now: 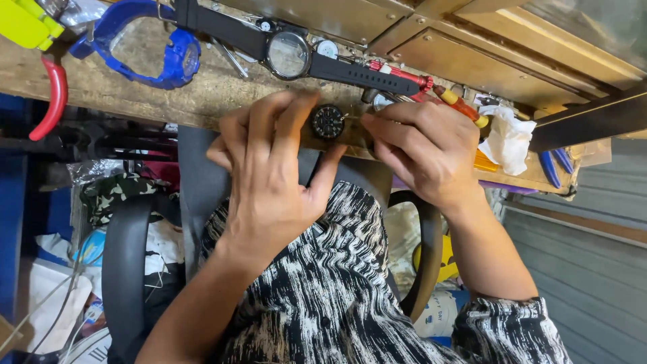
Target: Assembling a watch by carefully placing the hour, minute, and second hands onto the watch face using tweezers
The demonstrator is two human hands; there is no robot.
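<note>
Patterned black-and-white clothing fills the foreground; beyond it the left hand [266, 172] pinches a small dark watch case [328, 122] against the desk [135, 87] edge, while the right hand [424, 148] closes on a thin tool at its side. Work on the case looks midway, with no strap fitted. A black strapped watch [288, 54] and blue watch [178, 57] crowd the narrow surface behind.

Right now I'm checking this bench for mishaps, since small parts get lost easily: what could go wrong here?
The small black watch case sits at the very edge of the wooden bench, steadied by the left hand; a slip could drop it into the clutter below. The right hand works a thin tool at its side, which might skid and scratch it. The black-strapped watch lies close behind and could get knocked.
</note>
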